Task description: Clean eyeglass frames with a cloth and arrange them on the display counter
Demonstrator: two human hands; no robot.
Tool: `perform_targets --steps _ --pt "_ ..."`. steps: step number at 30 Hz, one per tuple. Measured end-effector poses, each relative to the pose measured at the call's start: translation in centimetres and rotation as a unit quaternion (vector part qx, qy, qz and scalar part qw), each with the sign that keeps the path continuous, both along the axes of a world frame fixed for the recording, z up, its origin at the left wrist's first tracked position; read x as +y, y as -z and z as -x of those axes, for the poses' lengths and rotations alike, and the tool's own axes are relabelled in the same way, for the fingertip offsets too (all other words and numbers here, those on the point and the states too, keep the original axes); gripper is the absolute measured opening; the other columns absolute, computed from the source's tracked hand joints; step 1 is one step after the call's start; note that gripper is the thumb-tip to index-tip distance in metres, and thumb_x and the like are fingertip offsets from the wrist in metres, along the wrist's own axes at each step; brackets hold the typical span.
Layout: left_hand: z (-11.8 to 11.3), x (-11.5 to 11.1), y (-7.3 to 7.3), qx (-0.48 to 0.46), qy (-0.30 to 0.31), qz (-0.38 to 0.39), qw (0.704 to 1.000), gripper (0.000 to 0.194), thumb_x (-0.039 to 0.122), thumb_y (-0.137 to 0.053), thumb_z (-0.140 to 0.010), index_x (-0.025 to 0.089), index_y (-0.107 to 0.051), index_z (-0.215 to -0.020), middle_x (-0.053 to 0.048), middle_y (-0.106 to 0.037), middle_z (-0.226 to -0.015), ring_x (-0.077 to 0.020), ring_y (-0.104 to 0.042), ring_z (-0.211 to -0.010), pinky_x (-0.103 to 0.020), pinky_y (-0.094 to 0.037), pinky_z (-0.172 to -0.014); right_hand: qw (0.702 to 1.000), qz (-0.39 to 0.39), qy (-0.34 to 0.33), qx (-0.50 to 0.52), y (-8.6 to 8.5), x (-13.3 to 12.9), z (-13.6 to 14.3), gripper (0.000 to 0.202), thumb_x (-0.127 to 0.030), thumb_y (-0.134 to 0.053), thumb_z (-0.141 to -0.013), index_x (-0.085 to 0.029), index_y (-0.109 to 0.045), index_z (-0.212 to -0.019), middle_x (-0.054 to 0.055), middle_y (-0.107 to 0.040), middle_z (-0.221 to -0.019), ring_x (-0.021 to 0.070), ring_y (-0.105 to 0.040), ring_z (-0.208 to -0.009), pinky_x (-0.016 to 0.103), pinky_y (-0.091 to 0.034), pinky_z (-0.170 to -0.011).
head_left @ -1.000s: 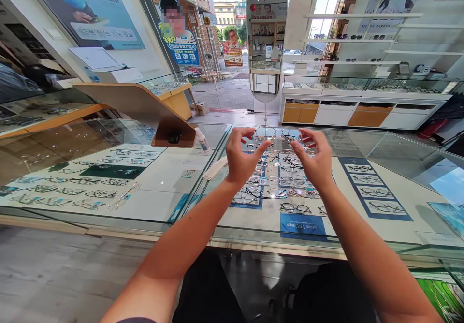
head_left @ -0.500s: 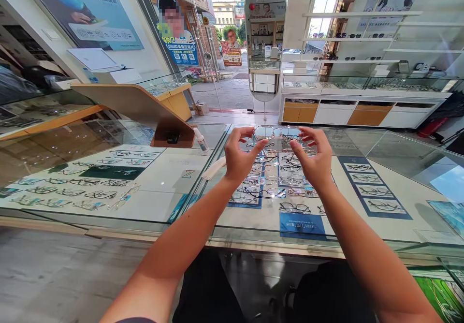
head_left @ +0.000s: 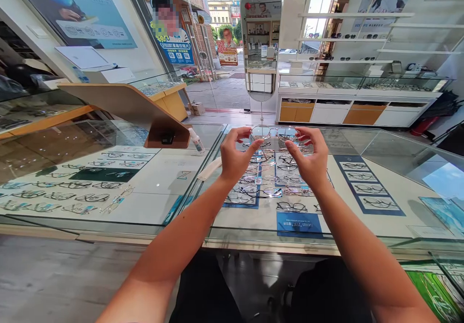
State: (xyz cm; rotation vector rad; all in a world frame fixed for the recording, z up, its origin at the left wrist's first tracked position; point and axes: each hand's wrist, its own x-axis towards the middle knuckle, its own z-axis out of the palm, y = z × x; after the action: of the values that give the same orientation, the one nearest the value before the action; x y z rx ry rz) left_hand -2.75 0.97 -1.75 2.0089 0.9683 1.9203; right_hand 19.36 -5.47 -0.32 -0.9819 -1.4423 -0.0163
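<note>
A pair of eyeglasses (head_left: pixel 263 132) with thin rims and clear lenses is held up over the glass display case (head_left: pixel 213 240). My left hand (head_left: pixel 236 154) grips its left end, fingers curled at the outer rim and thumb below. My right hand (head_left: pixel 310 157) has the other end in the same way. The temples of this pair are mostly hidden by my hands. Beneath the hands, rows of eyeglass frames (head_left: pixel 266 193) lie inside the case, some on blue cards. One dark-rimmed pair (head_left: pixel 292 207) sits nearest the front, above a blue printed card (head_left: pixel 299 224).
A white cloth or tissue (head_left: pixel 210 169) and a small white spray bottle (head_left: pixel 196 140) stand on the glass to the left, beside a brown tilted board (head_left: pixel 166 132). An oval mirror (head_left: pixel 261 37) rises behind the case. More frames (head_left: pixel 85 185) fill the left case.
The whole view has shifted slightly, so everything sits a little further left. Both hands keep hold of the eyeglasses in nearly the same pose.
</note>
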Motion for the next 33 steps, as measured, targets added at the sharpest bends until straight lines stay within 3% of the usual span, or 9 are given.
perform_targets --steps 7,16,25,33 --pt "0.0 0.0 0.1 0.011 0.002 0.013 1.000 0.043 0.056 -0.087 -0.090 0.024 -0.073 -0.115 -0.006 -0.081 -0.105 -0.0205 -0.077 -0.095 -0.037 -0.056 -0.080 1.000 -0.007 -0.004 0.005 -0.1 0.0 0.0 0.039 -0.057 -0.077 -0.097 -0.029 -0.070 -0.122 0.005 -0.073 -0.110 0.0235 -0.068 -0.098 0.044 -0.055 -0.086" --pt "0.2 -0.6 -0.7 0.018 -0.066 -0.125 0.990 0.047 0.047 -0.094 -0.085 0.025 -0.070 -0.118 -0.004 -0.075 -0.108 -0.0196 -0.071 -0.094 -0.036 -0.052 -0.076 0.999 0.035 -0.008 -0.026 0.5 0.4 -0.1 0.037 -0.054 -0.074 -0.099 -0.030 -0.071 -0.127 0.007 -0.073 -0.119 0.0265 -0.068 -0.105 0.047 -0.055 -0.089" --pt "0.2 -0.9 -1.0 0.027 -0.066 -0.154 0.986 0.048 0.046 -0.094 -0.084 0.025 -0.069 -0.118 -0.003 -0.072 -0.104 -0.0183 -0.069 -0.091 -0.035 -0.051 -0.075 0.999 0.043 -0.007 -0.027 0.9 0.6 -0.2 0.038 -0.054 -0.074 -0.099 -0.030 -0.071 -0.128 0.007 -0.073 -0.119 0.0256 -0.068 -0.105 0.044 -0.054 -0.085" --pt "0.2 -0.7 -0.9 0.039 -0.062 -0.166 0.983 0.051 0.047 -0.092 -0.087 0.026 -0.068 -0.127 -0.006 -0.074 -0.117 -0.0226 -0.071 -0.108 -0.037 -0.058 -0.082 0.999 0.004 0.008 -0.042 0.9 0.6 -0.2 0.040 -0.049 -0.076 -0.099 -0.030 -0.069 -0.133 0.008 -0.072 -0.124 0.0264 -0.069 -0.108 0.047 -0.058 -0.088"
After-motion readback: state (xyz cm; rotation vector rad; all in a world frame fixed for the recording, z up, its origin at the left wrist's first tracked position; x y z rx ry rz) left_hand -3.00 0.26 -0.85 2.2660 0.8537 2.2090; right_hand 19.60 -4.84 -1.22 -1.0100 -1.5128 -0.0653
